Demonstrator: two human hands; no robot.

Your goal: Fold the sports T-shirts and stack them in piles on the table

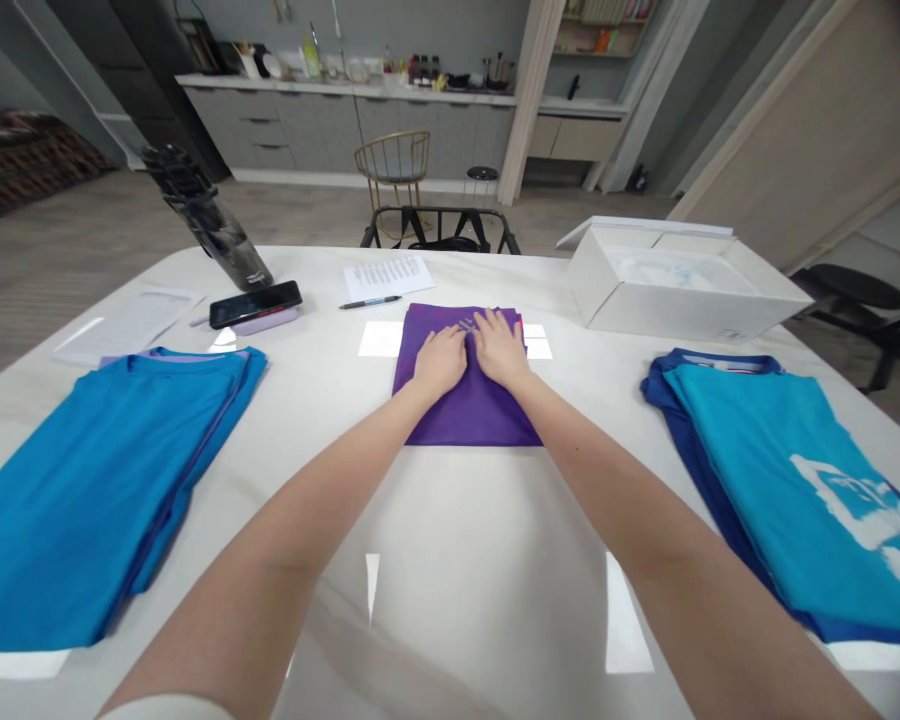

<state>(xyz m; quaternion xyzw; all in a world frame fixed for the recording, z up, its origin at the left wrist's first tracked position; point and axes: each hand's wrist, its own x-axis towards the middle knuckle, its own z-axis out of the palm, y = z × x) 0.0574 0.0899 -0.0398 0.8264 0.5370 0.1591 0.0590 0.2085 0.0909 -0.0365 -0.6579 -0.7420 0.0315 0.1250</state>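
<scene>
A purple garment (469, 415), folded into a rough square, lies flat in the middle of the white table (450, 560). My left hand (441, 360) rests palm down on its left half, fingers stretched forward. Beside it, my right hand (501, 346) presses on the right half with the fingers slightly spread. Small light print shows on the fabric between the fingertips. A stack of folded blue shirts (105, 470) is at the left, apart from my hands. Over at the right lie more folded shirts (780, 470), the top one turquoise with a white print.
A white open box (660, 300) stands at the back right. At the back left are a dark bottle (217, 230), a phone (255, 304) and papers (127, 325). A pen (370, 302) and a printed sheet (390, 275) lie behind the garment. A chair (441, 228) stands beyond the table.
</scene>
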